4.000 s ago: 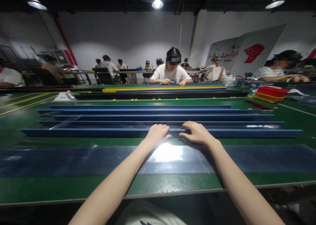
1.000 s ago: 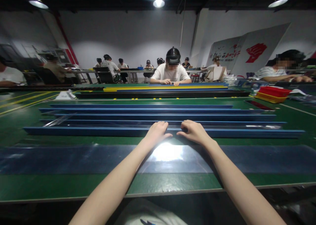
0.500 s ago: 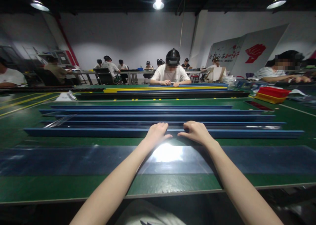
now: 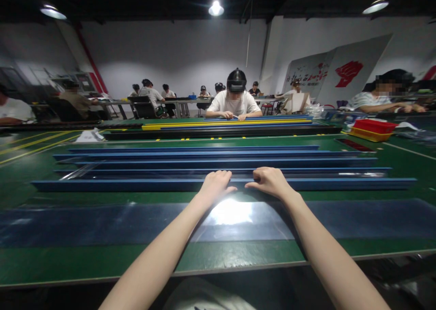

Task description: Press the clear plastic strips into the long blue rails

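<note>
My left hand and my right hand grip the nearest long blue profile strip around its middle. Fingers curl over its far side, where the tips are hidden, and both thumbs lie along the near side, pointing at each other with a small gap between. Behind it lie several more blue strips, roughly parallel. Between the hands and the table's front edge a long clear plastic sheet lies flat, reflecting a bright lamp patch below my hands.
Across the green table, yellow strips and a black strip lie before a co-worker. At right are a red bin on a yellow one and a dark red flat object. A white paper piece stands at left.
The view has shifted slightly. My hands keep the same hold on the nearest blue strip, and the strips and sheet look unmoved on the table.
</note>
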Demonstrator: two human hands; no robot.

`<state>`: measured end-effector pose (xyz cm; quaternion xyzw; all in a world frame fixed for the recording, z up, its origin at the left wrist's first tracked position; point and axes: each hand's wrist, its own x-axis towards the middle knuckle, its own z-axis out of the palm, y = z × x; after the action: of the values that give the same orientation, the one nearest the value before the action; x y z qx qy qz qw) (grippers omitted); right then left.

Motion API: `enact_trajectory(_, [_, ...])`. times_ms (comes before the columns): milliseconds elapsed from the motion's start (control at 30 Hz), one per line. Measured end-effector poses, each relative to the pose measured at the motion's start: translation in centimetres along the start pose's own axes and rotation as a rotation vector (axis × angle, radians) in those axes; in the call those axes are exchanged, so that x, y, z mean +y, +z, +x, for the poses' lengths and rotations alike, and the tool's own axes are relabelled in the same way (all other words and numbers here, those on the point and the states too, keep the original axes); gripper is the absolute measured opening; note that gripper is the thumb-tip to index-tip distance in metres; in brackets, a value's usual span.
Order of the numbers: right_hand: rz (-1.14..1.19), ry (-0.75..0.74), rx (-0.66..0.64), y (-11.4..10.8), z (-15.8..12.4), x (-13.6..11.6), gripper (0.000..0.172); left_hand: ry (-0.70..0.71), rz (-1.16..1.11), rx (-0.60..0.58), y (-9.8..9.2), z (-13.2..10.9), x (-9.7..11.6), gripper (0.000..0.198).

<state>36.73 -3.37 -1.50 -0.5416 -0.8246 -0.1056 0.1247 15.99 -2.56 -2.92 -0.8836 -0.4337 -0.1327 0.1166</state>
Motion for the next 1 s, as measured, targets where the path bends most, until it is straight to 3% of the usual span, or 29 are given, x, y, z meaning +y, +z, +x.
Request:
enact_trajectory(533, [0.013,-0.017,0.007,0.0,0.1,0.5,0.044,0.011,-0.011,0.015,-0.3,-0.1,-0.1,0.029])
enact_trajectory(1000, [-0.018,0.122,-0.009,-0.8,-1.1,2.1,0.04,0.018,-0.003,0.011,-0.1,-0.1,-0.3,0.028])
